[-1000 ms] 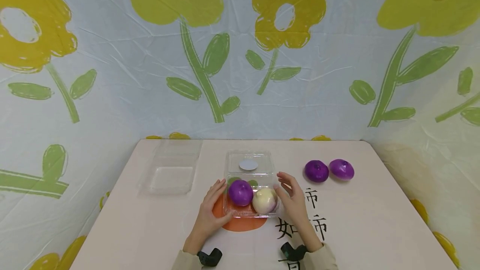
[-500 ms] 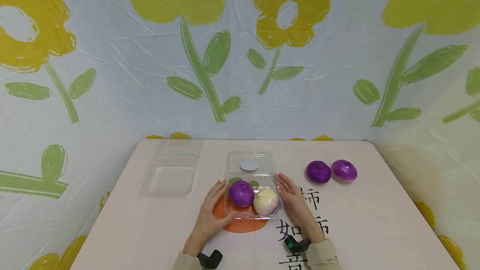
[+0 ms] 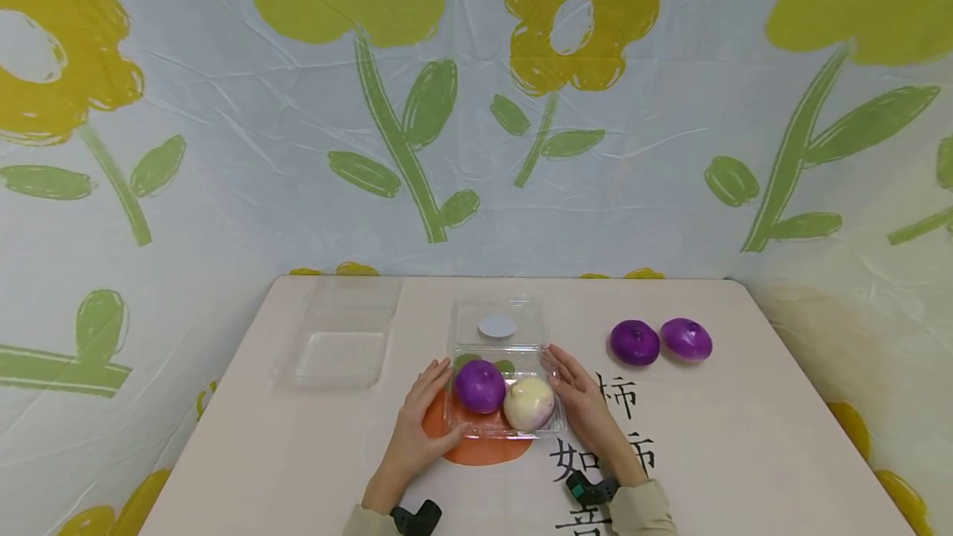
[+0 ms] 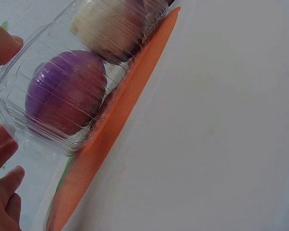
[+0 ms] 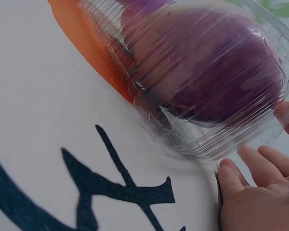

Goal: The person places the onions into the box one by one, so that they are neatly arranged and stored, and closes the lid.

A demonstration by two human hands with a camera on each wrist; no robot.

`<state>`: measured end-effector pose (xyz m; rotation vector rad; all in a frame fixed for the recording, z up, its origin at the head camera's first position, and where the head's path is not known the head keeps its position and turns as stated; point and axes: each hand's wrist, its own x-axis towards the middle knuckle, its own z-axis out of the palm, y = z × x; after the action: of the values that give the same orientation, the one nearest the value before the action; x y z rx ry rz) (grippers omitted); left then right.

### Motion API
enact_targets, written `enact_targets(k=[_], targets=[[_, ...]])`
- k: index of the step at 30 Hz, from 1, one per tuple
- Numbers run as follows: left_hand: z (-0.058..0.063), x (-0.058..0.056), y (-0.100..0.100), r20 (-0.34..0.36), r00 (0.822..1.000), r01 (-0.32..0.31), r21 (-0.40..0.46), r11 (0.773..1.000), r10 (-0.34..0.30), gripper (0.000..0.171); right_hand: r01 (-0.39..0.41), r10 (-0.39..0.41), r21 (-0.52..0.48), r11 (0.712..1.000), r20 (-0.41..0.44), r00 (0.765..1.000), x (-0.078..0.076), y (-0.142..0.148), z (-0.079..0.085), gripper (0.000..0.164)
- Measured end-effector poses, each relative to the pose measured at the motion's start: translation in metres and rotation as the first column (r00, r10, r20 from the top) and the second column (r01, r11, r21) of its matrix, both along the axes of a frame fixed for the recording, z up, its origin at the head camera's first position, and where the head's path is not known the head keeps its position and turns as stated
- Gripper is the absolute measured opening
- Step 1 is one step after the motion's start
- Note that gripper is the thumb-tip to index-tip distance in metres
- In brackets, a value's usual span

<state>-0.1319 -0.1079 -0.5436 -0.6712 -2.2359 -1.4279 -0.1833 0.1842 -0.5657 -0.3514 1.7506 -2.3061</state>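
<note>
A clear hinged plastic box (image 3: 465, 314) stands at the middle of the table with its lid folded back. Two round onion-like vegetables lie in it, a purple one (image 3: 480, 387) on the left and a mostly white one (image 3: 529, 404) on the right. The white one shows purple on its side in the right wrist view. My left hand (image 3: 417, 428) rests along the box's left side, thumb at the near corner and fingers spread. On the right side, my right hand (image 3: 584, 404) touches the wall with nearly straight fingers; its thumb (image 5: 288, 118) is at the rim.
Another clear plastic box (image 3: 338, 358) sits open at the left. Two purple onion-like vegetables (image 3: 634, 343) lie side by side at the back right. The mat carries an orange print (image 3: 487, 452) under the box and black characters. A flowered cloth (image 3: 283, 122) hangs behind the table.
My right hand has come in against the box's right side, its fingers straightening along the wall. The white vegetable has turned slightly. My left hand stays where it was.
</note>
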Motion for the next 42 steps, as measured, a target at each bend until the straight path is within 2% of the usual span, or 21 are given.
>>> enact_targets(k=[3,18,19,26,32,37,42], targets=[[0.005,0.002,0.0,-0.001,1.0,0.004,0.002,1.0,-0.004,0.075,-0.011,0.011,-0.003,1.0,-0.013,1.0,0.0,0.0,0.0,0.061],[0.004,0.001,0.001,0.0,1.0,0.001,0.006,1.0,-0.001,0.075,-0.033,0.032,-0.014,0.999,-0.06,0.998,-0.001,0.001,-0.002,0.065],[0.002,0.0,0.001,0.0,1.0,0.0,0.005,1.0,0.0,0.075,-0.035,0.034,-0.016,0.999,-0.065,0.997,-0.001,0.001,-0.002,0.065],[-0.036,-0.015,-0.006,0.0,1.0,0.006,-0.006,1.0,-0.006,0.078,-0.041,0.037,-0.039,0.998,-0.099,0.994,0.001,0.0,0.002,0.066],[-0.039,-0.016,-0.007,0.007,1.0,0.015,-0.001,1.0,-0.015,0.078,-0.042,0.035,-0.045,0.998,-0.147,0.989,0.001,0.001,0.002,0.067],[-0.034,-0.013,-0.004,0.009,1.0,0.004,0.0,1.0,-0.004,0.079,-0.034,0.026,-0.045,0.998,-0.159,0.987,0.001,0.001,0.002,0.067],[-0.009,-0.003,-0.001,0.006,1.0,0.007,0.006,1.0,-0.007,0.076,-0.023,0.017,-0.033,0.999,-0.17,0.985,0.001,0.0,0.004,0.068]])
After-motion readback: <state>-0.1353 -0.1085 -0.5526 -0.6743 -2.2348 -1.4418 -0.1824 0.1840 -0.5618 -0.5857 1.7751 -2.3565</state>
